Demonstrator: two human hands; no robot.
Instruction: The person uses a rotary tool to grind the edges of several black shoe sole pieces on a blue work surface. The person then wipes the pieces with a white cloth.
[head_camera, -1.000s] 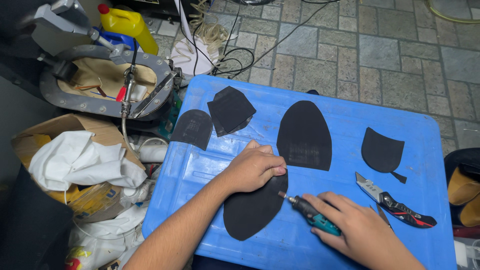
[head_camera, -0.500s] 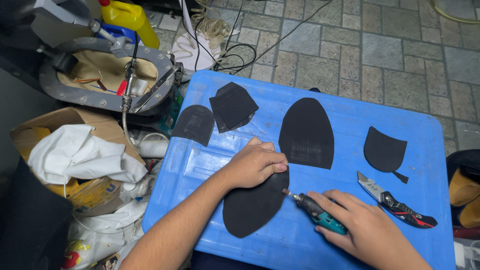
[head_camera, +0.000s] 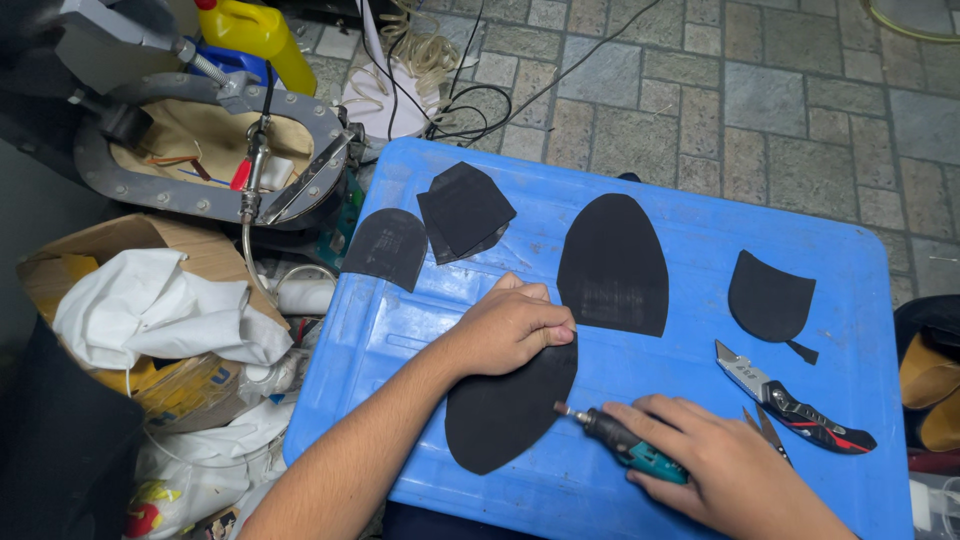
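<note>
My left hand (head_camera: 510, 325) presses flat on a black rubber sole piece (head_camera: 505, 412) lying on the blue plastic table (head_camera: 640, 385). My right hand (head_camera: 725, 465) grips a small teal rotary tool (head_camera: 625, 443), its tip pointing at the sole piece's right edge. A second, larger black sole piece (head_camera: 615, 265) lies just beyond my left hand.
Black heel pieces (head_camera: 465, 210) (head_camera: 388, 247) (head_camera: 768, 297) lie on the table. A utility knife (head_camera: 790, 410) and scissors (head_camera: 765, 430) rest near my right hand. To the left stand a grey metal machine (head_camera: 205, 150), a yellow bottle (head_camera: 255, 40) and a cardboard box with white rags (head_camera: 150, 300).
The view has shifted slightly. Both hands stay in place, the rotary tool's tip still at the sole piece's edge.
</note>
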